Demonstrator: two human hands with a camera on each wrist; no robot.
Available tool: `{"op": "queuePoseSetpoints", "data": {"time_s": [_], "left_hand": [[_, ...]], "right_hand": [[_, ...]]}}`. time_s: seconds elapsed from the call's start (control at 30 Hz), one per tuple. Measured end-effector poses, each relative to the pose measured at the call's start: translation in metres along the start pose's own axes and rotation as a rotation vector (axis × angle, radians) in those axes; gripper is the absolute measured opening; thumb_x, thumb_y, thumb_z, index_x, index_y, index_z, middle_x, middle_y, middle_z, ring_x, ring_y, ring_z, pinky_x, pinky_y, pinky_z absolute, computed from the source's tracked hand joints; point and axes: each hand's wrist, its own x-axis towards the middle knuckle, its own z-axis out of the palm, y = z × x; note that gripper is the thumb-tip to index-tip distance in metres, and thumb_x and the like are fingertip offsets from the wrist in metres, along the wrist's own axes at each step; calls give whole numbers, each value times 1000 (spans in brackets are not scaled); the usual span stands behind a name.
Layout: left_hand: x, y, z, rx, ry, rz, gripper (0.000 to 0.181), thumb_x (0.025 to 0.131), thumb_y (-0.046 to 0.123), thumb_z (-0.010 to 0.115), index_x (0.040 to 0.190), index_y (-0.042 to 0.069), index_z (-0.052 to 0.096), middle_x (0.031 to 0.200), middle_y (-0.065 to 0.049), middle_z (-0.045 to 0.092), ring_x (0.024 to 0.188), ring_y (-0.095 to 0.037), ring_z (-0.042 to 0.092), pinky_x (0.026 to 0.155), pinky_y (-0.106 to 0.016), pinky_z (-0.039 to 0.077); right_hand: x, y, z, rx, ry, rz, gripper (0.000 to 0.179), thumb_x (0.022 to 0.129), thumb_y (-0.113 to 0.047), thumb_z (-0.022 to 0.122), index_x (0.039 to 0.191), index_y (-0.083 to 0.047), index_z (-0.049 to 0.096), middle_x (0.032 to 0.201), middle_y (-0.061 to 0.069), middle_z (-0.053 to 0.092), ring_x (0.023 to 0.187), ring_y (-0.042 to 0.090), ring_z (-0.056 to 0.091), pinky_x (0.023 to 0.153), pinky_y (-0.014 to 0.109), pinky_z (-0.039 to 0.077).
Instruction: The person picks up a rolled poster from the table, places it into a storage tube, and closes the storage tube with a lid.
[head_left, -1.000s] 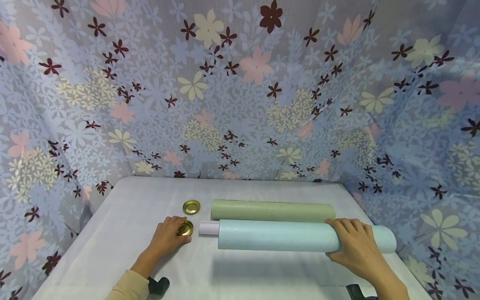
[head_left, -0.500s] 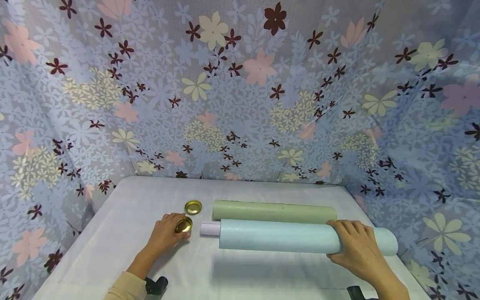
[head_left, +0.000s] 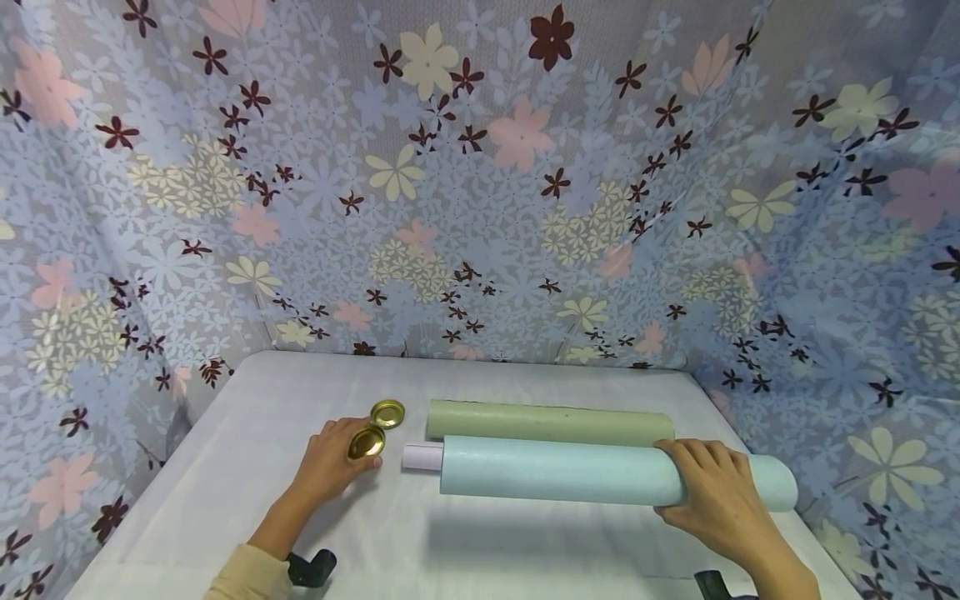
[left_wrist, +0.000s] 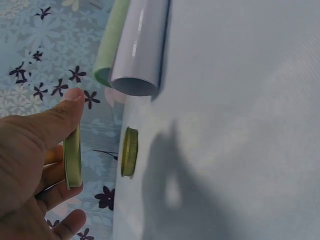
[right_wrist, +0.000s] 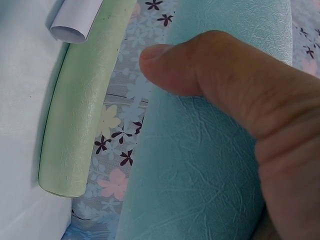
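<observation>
My left hand (head_left: 326,462) pinches a round gold jar lid (head_left: 366,442) by its edge, thumb on one side and fingers on the other. Raised off the table, it stands on edge in the left wrist view, where the lid (left_wrist: 73,160) shows its rim. A second gold lid (head_left: 387,413) lies on the table just behind. My right hand (head_left: 716,492) grips a light blue tube (head_left: 555,472) near its right end, thumb in front and fingers over the top. A shadow falls on the table below this tube, which is held level above the surface.
Behind the blue tube a pale green tube (head_left: 547,422) lies lengthwise on the white table (head_left: 225,467). A thinner lavender tube (head_left: 422,456) rests beside it, mostly hidden by the blue one. Flowered cloth (head_left: 480,208) hangs around the back and sides.
My left hand has lifted the lid slightly and tilted it, bringing it closer to the second lid in the head view. The right hand keeps its hold on the blue tube almost unmoved.
</observation>
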Motion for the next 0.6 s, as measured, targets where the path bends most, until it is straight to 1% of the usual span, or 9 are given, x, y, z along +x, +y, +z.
{"op": "queuePoseSetpoints", "data": {"time_s": [0.13,0.27,0.6], "left_hand": [[-1,4,-5,-20,23,15,63,77,32,76,130,6,54,127,-14,59,112,-32,52,86,-50,41],[-2,10,-12,-58,41,25,64,77,30,76,131,6,53,128,-14,58,114,-32,51,87,-50,40],[-7,28,-29,-148,47,-14,65,79,29,75,135,9,50,134,-14,54,120,-33,46,95,-53,38]], "right_hand": [[0,1,1,3,-1,1,84,45,-34,90,119,-13,56,110,11,62,98,35,52,82,55,35],[0,0,0,3,1,4,83,45,-34,90,118,-13,57,110,12,62,99,36,52,82,56,35],[1,0,0,2,18,-6,83,45,-33,90,118,-13,57,109,11,62,98,35,52,81,56,35]]}}
